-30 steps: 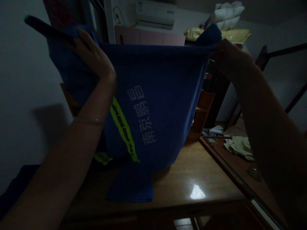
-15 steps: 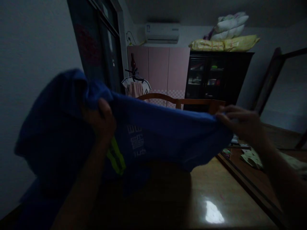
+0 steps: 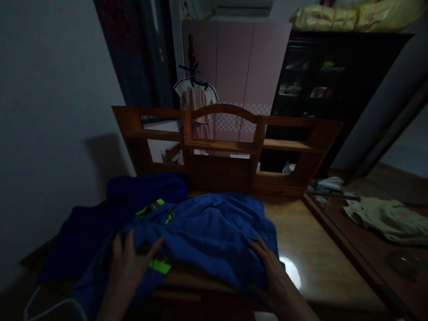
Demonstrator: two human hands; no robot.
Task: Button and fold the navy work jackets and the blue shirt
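A blue work jacket (image 3: 214,227) with yellow-green strips lies rumpled on a pale wooden surface (image 3: 321,254). On its left part, near a strip, my left hand (image 3: 129,263) rests with fingers spread. My right hand (image 3: 270,267) lies on the jacket's right side, its fingers stretched out and its thumb partly in shadow. A darker blue cloth (image 3: 147,191) is bunched behind and to the left of the jacket. At the bottom left, a white wire-like loop (image 3: 55,305), perhaps a hanger, shows in part.
A wooden shelf unit (image 3: 220,145) rises at the far edge of the surface. Light green clothing (image 3: 384,218) lies on a brown surface to the right. Clothes hang on a stand (image 3: 191,53) before a pink wardrobe (image 3: 234,67). A wall (image 3: 67,111) borders the left.
The blue jacket, held up and stretched between both hands before, now lies on the wooden surface. Both hands have come down and let go of their grip. My view has tilted downward.
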